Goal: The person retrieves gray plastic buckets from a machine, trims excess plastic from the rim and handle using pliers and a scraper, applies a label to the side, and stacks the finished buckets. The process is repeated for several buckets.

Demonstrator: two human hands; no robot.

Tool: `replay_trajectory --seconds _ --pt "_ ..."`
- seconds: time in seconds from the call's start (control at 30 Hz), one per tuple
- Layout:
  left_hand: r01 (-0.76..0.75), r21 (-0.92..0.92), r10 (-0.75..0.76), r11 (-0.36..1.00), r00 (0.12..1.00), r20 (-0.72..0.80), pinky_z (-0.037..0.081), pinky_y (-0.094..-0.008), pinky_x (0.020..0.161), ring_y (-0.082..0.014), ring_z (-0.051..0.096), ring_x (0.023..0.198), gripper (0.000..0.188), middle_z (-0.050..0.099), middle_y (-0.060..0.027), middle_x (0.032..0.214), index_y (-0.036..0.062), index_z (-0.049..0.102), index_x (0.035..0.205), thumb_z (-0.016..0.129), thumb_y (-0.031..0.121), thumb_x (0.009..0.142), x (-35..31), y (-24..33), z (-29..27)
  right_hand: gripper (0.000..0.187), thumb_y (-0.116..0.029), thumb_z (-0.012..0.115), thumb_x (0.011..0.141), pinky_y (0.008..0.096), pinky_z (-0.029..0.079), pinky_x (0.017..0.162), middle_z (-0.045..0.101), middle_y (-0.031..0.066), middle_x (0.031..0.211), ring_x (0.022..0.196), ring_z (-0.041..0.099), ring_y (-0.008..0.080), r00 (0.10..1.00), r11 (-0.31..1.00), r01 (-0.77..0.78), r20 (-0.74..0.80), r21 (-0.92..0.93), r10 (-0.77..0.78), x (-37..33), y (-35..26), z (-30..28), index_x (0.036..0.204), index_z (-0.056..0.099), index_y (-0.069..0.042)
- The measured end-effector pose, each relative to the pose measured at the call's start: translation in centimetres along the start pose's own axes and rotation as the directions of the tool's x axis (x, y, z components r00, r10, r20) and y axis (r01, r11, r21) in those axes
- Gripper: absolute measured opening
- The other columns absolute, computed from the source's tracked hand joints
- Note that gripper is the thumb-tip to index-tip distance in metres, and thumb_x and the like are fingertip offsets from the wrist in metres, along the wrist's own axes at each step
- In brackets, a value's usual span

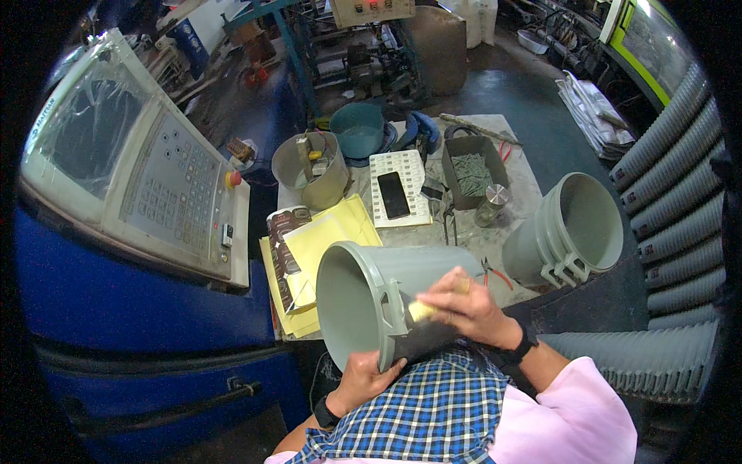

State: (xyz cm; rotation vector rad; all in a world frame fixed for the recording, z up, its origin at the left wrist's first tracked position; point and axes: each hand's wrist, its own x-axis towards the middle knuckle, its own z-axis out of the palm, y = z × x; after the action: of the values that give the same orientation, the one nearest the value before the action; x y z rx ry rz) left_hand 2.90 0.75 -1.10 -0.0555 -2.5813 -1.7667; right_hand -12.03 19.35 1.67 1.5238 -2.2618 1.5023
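Left hand (pixel 363 379) under grey bucket (pixel 371 298); right hand (pixel 464 305) atop.

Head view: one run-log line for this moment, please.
left hand: holds grey bucket from below | right hand: presses yellowish piece on bucket's side | nearby: stacked grey buckets, yellow papers

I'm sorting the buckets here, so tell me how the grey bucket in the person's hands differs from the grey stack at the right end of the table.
The held bucket is a single one; the stack is several nested together. The held bucket is off the table, gripped between the left hand and right hand; the stack lies on the table, untouched. The held bucket's mouth faces left, the stack's faces right. Both are grey plastic, lying sideways.
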Motion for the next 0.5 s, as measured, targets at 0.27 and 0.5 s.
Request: replay_trajectory --seconds 0.27,0.5 --pt "-0.024 0.065 0.021 0.998 0.999 0.050 0.044 -0.0365 0.051 -0.0360 0.056 0.059 0.013 0.058 -0.0183 0.067 0.0002 0.061 0.084 0.067 0.008 0.076 0.9 1.3 0.4 0.030 -0.008 0.067 0.077 0.0326 0.046 0.074 0.062 0.0125 0.092 0.081 0.058 0.0252 0.907 0.939 -0.343 -0.267 -0.014 0.327 3.0 5.7 -1.9 0.106 0.062 -0.004" --pt "-0.003 0.495 0.004 0.869 1.000 -0.001 0.046 -0.0423 0.052 -0.0353 0.060 0.061 0.026 0.061 -0.0185 0.070 0.0055 0.062 0.098 0.060 0.004 0.072 3.3 -2.2 1.8 0.026 -0.008 0.068 0.075 0.0307 0.047 0.071 0.064 0.0103 0.089 0.079 0.060 0.0200 0.797 0.822 -0.563 -0.210 0.084 0.567 -2.0 5.0 -2.2 0.100 0.061 -0.003"
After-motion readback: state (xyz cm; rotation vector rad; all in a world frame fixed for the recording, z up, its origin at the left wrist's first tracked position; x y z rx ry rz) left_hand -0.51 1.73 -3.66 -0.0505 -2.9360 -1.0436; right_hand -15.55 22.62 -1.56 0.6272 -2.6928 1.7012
